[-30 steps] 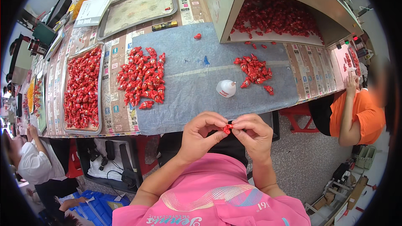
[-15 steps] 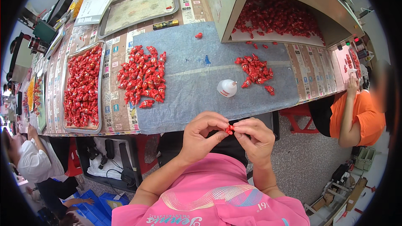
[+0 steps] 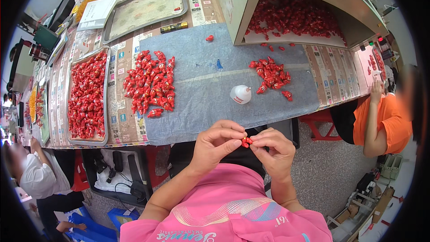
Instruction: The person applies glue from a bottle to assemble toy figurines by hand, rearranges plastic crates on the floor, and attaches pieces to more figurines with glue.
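Observation:
Between the fingertips of both hands is a small red figurine [image 3: 246, 142], held just off the table's front edge. My left hand [image 3: 219, 145] pinches it from one side with thumb and fingers. From the other side my right hand [image 3: 274, 149] grips it, also closed; its exact shape is partly covered by fingers. Beyond the hands a white squeeze bottle [image 3: 241, 94] leans on the blue cloth [image 3: 201, 116]. A small pile of red figurines [image 3: 271, 75] lies to its right, and a larger group of the same figurines [image 3: 151, 83] lies to the left.
A metal tray full of red pieces [image 3: 88, 96] stands at left, a nearly bare tray [image 3: 145, 11] behind it. An open-fronted box [image 3: 235, 0] with more red pieces stands back right. People sit at right, in an orange shirt [image 3: 394, 123], and at left, in white [image 3: 40, 172].
The red figurine has been turned slightly between my fingertips and shows more of itself. Both hands stay in nearly the same place.

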`<move>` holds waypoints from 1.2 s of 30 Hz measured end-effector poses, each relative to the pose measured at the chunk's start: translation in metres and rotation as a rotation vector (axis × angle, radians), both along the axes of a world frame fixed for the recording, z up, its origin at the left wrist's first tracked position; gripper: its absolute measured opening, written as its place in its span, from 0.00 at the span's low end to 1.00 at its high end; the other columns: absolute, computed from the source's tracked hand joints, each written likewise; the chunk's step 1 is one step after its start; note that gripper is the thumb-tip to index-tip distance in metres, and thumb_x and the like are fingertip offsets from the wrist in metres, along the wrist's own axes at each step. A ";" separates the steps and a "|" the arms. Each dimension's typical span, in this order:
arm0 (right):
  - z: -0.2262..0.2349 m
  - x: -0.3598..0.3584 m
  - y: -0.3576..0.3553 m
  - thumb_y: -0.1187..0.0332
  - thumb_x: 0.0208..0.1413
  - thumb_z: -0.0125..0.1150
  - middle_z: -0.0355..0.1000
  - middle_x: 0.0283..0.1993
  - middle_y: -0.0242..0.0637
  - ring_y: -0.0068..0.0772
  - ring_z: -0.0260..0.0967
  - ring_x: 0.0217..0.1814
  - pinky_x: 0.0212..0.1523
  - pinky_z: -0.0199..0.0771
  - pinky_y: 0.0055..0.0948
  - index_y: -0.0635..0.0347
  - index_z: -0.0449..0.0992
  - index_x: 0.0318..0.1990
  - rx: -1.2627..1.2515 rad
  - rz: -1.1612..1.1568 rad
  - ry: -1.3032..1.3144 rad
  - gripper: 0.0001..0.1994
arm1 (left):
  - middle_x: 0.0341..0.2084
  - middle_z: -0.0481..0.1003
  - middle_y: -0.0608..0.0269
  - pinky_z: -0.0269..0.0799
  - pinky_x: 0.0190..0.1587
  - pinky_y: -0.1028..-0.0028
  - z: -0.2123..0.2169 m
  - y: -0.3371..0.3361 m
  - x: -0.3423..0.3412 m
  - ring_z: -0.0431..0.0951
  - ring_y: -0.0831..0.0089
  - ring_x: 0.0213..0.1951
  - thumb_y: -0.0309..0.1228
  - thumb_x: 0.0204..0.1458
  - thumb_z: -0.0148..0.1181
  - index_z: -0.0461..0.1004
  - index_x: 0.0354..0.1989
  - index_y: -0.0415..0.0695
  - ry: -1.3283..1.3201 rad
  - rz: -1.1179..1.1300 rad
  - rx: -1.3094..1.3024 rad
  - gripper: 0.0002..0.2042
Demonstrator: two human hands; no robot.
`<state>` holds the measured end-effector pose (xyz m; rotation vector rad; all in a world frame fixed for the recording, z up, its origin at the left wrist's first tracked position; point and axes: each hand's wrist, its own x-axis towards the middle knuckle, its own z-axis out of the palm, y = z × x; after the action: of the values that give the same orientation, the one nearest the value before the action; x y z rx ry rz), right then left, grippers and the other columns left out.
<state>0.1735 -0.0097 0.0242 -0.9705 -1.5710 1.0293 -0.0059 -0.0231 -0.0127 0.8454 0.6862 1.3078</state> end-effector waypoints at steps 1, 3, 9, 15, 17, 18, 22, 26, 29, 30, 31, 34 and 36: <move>0.000 0.000 0.000 0.85 0.42 0.67 0.77 0.36 0.38 0.30 0.74 0.37 0.35 0.73 0.24 0.63 0.80 0.33 0.000 -0.001 0.000 0.10 | 0.44 0.72 0.55 0.75 0.50 0.68 0.000 0.000 0.001 0.76 0.67 0.45 0.15 0.50 0.60 0.78 0.40 0.38 -0.031 -0.009 -0.017 0.09; -0.001 0.001 -0.001 0.86 0.41 0.67 0.78 0.36 0.38 0.31 0.74 0.38 0.35 0.73 0.24 0.63 0.80 0.33 0.000 0.005 0.008 0.11 | 0.43 0.72 0.55 0.75 0.50 0.67 0.000 0.001 0.002 0.76 0.66 0.45 0.15 0.50 0.61 0.78 0.39 0.39 -0.061 -0.019 -0.036 0.09; 0.001 0.003 0.000 0.86 0.38 0.67 0.78 0.35 0.37 0.32 0.74 0.37 0.36 0.73 0.26 0.62 0.80 0.32 0.021 0.017 -0.033 0.12 | 0.39 0.74 0.56 0.76 0.49 0.65 0.003 0.001 0.002 0.77 0.65 0.45 0.15 0.48 0.62 0.76 0.35 0.40 -0.157 -0.024 -0.119 0.08; 0.003 0.003 0.000 0.86 0.38 0.66 0.79 0.36 0.37 0.32 0.74 0.35 0.36 0.73 0.27 0.62 0.81 0.31 0.012 0.026 -0.033 0.11 | 0.39 0.76 0.55 0.76 0.49 0.70 -0.001 0.000 0.002 0.77 0.68 0.44 0.13 0.48 0.62 0.76 0.34 0.38 -0.190 -0.010 -0.094 0.08; 0.003 0.005 0.000 0.86 0.38 0.66 0.79 0.36 0.37 0.31 0.74 0.35 0.36 0.73 0.26 0.62 0.81 0.31 -0.022 0.040 -0.005 0.11 | 0.37 0.76 0.55 0.76 0.49 0.70 -0.002 0.000 0.001 0.78 0.68 0.44 0.13 0.48 0.62 0.76 0.34 0.39 -0.219 -0.052 -0.094 0.08; 0.004 0.006 0.000 0.86 0.38 0.66 0.79 0.36 0.37 0.31 0.74 0.35 0.36 0.73 0.26 0.63 0.81 0.31 -0.056 0.055 0.022 0.11 | 0.37 0.76 0.55 0.76 0.49 0.70 -0.002 0.000 0.001 0.78 0.68 0.44 0.13 0.48 0.62 0.76 0.34 0.39 -0.219 -0.052 -0.094 0.08; 0.008 0.004 -0.001 0.86 0.39 0.66 0.79 0.36 0.38 0.31 0.74 0.35 0.36 0.73 0.25 0.63 0.81 0.31 -0.026 0.043 -0.031 0.11 | 0.37 0.77 0.56 0.77 0.48 0.67 0.001 -0.001 0.001 0.78 0.65 0.44 0.14 0.47 0.63 0.76 0.33 0.41 -0.192 -0.025 -0.121 0.09; 0.008 0.002 -0.004 0.87 0.40 0.65 0.79 0.36 0.38 0.30 0.74 0.36 0.36 0.73 0.25 0.64 0.79 0.32 -0.054 0.013 -0.009 0.11 | 0.36 0.77 0.57 0.77 0.47 0.64 0.002 0.001 0.001 0.78 0.63 0.44 0.14 0.46 0.64 0.75 0.32 0.42 -0.221 -0.029 -0.142 0.09; 0.004 0.000 -0.005 0.87 0.41 0.65 0.78 0.36 0.39 0.30 0.73 0.36 0.36 0.72 0.24 0.64 0.79 0.33 -0.063 -0.014 0.048 0.11 | 0.36 0.76 0.57 0.76 0.48 0.64 0.004 0.001 0.001 0.78 0.64 0.44 0.14 0.45 0.64 0.75 0.32 0.42 -0.222 -0.035 -0.134 0.09; 0.003 0.000 -0.006 0.87 0.41 0.65 0.78 0.35 0.39 0.30 0.73 0.36 0.36 0.72 0.24 0.64 0.78 0.33 -0.064 -0.022 0.072 0.11 | 0.36 0.76 0.57 0.76 0.48 0.64 0.003 0.001 0.001 0.78 0.64 0.44 0.14 0.45 0.64 0.75 0.32 0.42 -0.221 -0.035 -0.135 0.09; 0.002 -0.001 -0.007 0.87 0.41 0.65 0.78 0.35 0.39 0.30 0.73 0.36 0.36 0.72 0.24 0.64 0.78 0.33 -0.065 -0.023 0.073 0.11 | 0.36 0.76 0.57 0.76 0.48 0.66 0.002 0.001 0.001 0.78 0.65 0.44 0.13 0.46 0.64 0.76 0.32 0.41 -0.230 -0.040 -0.109 0.09; 0.000 -0.002 -0.009 0.87 0.41 0.65 0.78 0.35 0.40 0.30 0.73 0.36 0.36 0.72 0.24 0.64 0.78 0.32 -0.102 -0.046 0.127 0.11 | 0.37 0.76 0.56 0.76 0.49 0.69 0.003 0.002 0.002 0.77 0.67 0.45 0.13 0.47 0.63 0.76 0.33 0.40 -0.238 -0.045 -0.080 0.09; -0.001 -0.002 -0.009 0.87 0.40 0.65 0.78 0.35 0.39 0.29 0.73 0.36 0.36 0.72 0.24 0.64 0.78 0.31 -0.068 -0.052 0.081 0.11 | 0.37 0.76 0.56 0.76 0.49 0.69 0.003 0.002 0.001 0.77 0.67 0.45 0.13 0.47 0.63 0.76 0.33 0.40 -0.234 -0.046 -0.078 0.09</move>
<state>0.1716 -0.0182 0.0234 -0.9984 -1.4457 1.0788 -0.0047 -0.0206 -0.0098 0.6294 0.5258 1.3055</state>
